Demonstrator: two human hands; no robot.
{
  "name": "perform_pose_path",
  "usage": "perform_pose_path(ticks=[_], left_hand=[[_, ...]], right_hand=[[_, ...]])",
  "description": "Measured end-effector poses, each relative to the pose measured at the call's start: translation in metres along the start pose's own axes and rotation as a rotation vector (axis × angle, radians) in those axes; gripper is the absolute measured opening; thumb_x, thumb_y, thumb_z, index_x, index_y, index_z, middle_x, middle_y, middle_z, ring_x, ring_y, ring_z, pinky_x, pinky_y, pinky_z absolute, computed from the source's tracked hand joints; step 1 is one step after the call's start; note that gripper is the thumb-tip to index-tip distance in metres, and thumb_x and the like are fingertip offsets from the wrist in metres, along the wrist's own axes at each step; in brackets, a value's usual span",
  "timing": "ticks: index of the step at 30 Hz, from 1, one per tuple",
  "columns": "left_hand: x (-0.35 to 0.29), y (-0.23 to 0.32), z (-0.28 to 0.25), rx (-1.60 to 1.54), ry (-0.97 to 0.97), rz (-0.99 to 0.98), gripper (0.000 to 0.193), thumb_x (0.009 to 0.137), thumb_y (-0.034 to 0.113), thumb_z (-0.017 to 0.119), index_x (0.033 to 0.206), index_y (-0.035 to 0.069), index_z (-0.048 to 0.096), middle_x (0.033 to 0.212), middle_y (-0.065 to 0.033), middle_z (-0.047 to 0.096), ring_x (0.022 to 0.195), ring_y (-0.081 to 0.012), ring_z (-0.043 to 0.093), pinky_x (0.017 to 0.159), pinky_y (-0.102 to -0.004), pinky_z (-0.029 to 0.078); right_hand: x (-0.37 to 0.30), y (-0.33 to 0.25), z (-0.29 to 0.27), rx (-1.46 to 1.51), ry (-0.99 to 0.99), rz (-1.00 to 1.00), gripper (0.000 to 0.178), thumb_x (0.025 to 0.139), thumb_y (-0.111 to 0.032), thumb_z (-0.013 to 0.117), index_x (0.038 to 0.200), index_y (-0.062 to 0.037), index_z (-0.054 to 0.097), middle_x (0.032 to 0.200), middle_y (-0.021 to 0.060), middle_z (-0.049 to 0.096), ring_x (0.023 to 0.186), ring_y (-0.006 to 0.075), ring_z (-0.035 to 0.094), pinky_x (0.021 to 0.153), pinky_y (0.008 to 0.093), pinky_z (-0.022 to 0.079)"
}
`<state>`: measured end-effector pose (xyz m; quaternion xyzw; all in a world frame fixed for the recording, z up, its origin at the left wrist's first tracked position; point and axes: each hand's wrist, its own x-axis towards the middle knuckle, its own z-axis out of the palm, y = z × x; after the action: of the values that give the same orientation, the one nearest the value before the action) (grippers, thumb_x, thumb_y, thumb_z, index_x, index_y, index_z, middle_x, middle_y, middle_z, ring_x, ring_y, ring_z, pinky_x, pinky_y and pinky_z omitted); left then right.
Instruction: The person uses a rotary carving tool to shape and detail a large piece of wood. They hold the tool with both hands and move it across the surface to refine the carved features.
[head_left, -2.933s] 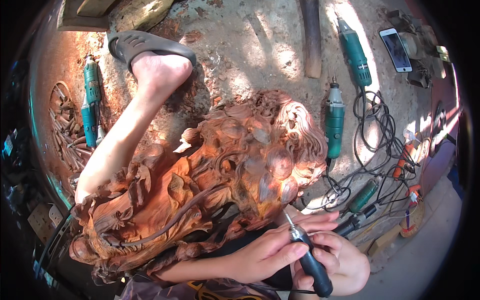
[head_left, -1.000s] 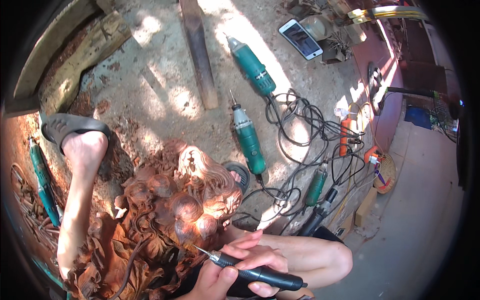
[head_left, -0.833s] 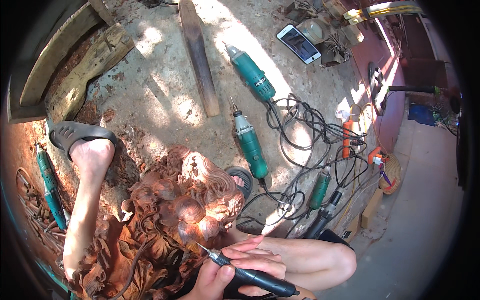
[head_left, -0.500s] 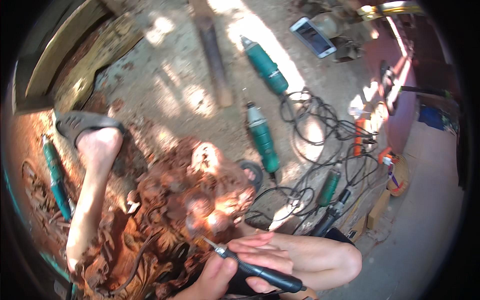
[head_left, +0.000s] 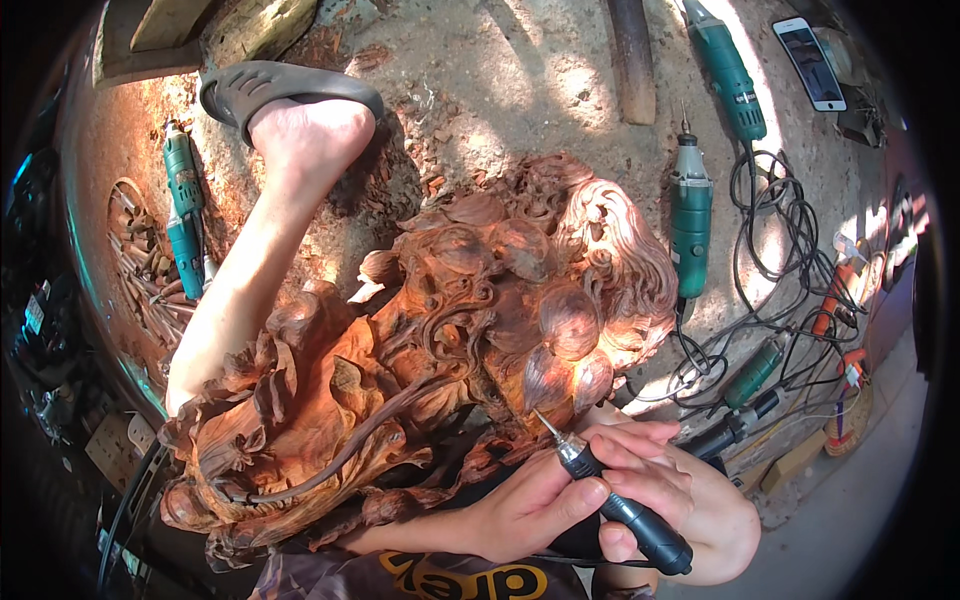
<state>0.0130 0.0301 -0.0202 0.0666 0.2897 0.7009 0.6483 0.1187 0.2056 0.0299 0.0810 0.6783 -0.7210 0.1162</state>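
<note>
Black rotary tool point(head_left: 612, 498) in both hands, tip up-left touching wood carving point(head_left: 450, 340).

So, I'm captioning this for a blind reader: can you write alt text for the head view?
Both hands, left hand and right hand, grip a black rotary carving tool, its pointed bit at a large reddish wood carving of leaves and round fruit. A bare foot in a grey sandal and green power tools rest on the dusty ground.

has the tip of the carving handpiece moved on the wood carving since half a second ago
Cannot tell: the camera swung. The handpiece tip is at the rounded lobes at the carving's lower edge in both.
</note>
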Motion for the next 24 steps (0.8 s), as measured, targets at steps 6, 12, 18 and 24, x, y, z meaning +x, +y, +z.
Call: perform_pose_path(ticks=[6, 12, 18, 24], left_hand=[[0.006, -0.002, 0.002, -0.026, 0.05, -0.092, 0.041, 0.111, 0.025, 0.038, 0.141, -0.002, 0.046, 0.152, -0.024, 0.045, 0.146, -0.0362, 0.04, 0.121, -0.0494, 0.028], [0.005, -0.003, 0.005, 0.028, 0.056, -0.006, 0.04, 0.111, 0.022, 0.038, 0.141, -0.003, 0.046, 0.153, -0.0246, 0.044, 0.146, -0.0365, 0.04, 0.121, -0.0488, 0.029], [0.008, -0.005, 0.003, 0.014, 0.079, -0.064, 0.041, 0.111, 0.023, 0.036, 0.141, -0.005, 0.044, 0.151, -0.0235, 0.046, 0.145, -0.0348, 0.041, 0.122, -0.0464, 0.029], [0.008, -0.004, 0.006, 0.036, 0.08, -0.035, 0.039, 0.111, 0.024, 0.037, 0.139, -0.003, 0.045, 0.151, -0.0238, 0.047, 0.145, -0.0348, 0.041, 0.121, -0.0478, 0.029]], right_hand=[[-0.006, -0.01, 0.005, -0.065, 0.085, 0.108, 0.065, 0.09, -0.006, 0.075, 0.146, 0.0037, 0.044, 0.154, 0.0321, 0.043, 0.141, 0.0449, 0.048, 0.118, 0.0506, 0.035], [-0.011, -0.004, -0.003, -0.055, -0.016, 0.105, 0.071, 0.089, -0.008, 0.076, 0.149, 0.0025, 0.039, 0.154, 0.0319, 0.043, 0.139, 0.0446, 0.049, 0.117, 0.0517, 0.036], [-0.012, -0.003, 0.003, -0.066, 0.05, 0.126, 0.076, 0.089, -0.011, 0.077, 0.151, 0.0005, 0.036, 0.156, 0.0311, 0.039, 0.143, 0.044, 0.045, 0.12, 0.0529, 0.031], [-0.013, 0.001, 0.002, -0.04, 0.034, 0.079, 0.075, 0.089, -0.013, 0.077, 0.151, 0.0009, 0.036, 0.154, 0.0313, 0.042, 0.145, 0.0436, 0.043, 0.12, 0.0511, 0.03]])
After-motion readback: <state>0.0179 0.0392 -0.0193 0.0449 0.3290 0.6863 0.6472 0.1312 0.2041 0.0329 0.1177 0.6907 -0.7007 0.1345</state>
